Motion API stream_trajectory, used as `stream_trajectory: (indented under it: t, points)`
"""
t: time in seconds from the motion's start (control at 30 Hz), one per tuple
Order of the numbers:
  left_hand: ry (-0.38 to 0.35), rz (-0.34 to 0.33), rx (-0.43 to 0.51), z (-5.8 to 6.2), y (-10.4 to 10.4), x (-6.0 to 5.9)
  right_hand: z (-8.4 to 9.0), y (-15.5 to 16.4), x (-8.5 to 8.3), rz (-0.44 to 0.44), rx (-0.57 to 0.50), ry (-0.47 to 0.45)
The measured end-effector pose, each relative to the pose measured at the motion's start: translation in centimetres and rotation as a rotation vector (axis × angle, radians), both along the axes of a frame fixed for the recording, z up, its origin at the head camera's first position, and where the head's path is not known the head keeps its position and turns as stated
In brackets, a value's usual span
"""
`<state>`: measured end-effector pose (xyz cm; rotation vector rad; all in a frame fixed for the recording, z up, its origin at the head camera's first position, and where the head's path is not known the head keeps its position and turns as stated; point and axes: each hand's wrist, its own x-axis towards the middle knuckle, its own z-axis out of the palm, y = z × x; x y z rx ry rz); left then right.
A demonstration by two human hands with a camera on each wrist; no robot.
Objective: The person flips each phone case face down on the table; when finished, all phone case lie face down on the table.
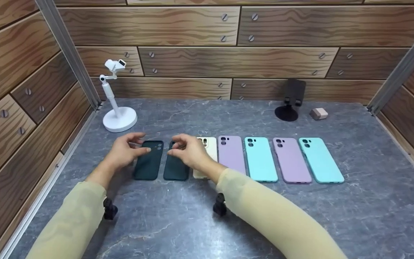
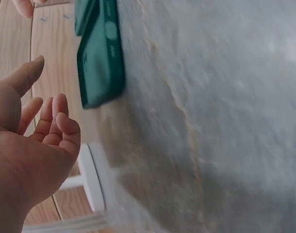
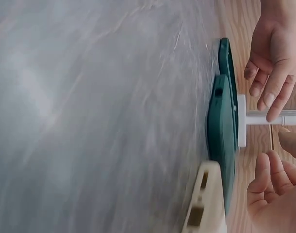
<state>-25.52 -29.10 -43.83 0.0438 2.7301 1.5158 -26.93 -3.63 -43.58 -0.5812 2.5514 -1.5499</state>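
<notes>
Two pale-yellow sleeves (image 1: 264,212) reach over the grey marbled counter (image 1: 300,223). The left hand (image 1: 122,153) hovers beside a dark green silicone phone case (image 1: 148,160), fingers loosely spread and holding nothing. The right hand (image 1: 189,151) hangs over a second dark green case (image 1: 175,169), fingers lightly curled, empty as far as I can see. A cream case (image 1: 212,145) lies just beside, so a careless sweep could, I think, knock the row askew.

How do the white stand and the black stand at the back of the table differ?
The white stand is tall and slim with a jointed head, on the left; the black stand is short with a broad plate, on the right beside a small block. Both sit on round bases.
</notes>
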Motion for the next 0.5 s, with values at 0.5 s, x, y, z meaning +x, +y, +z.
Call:
stream_trajectory:
  t: [0.5]
  points:
    - [-0.099,0.011,-0.017,-2.3,-1.4,0.0,-1.7,-3.2,0.1,0.027,0.092,-0.022]
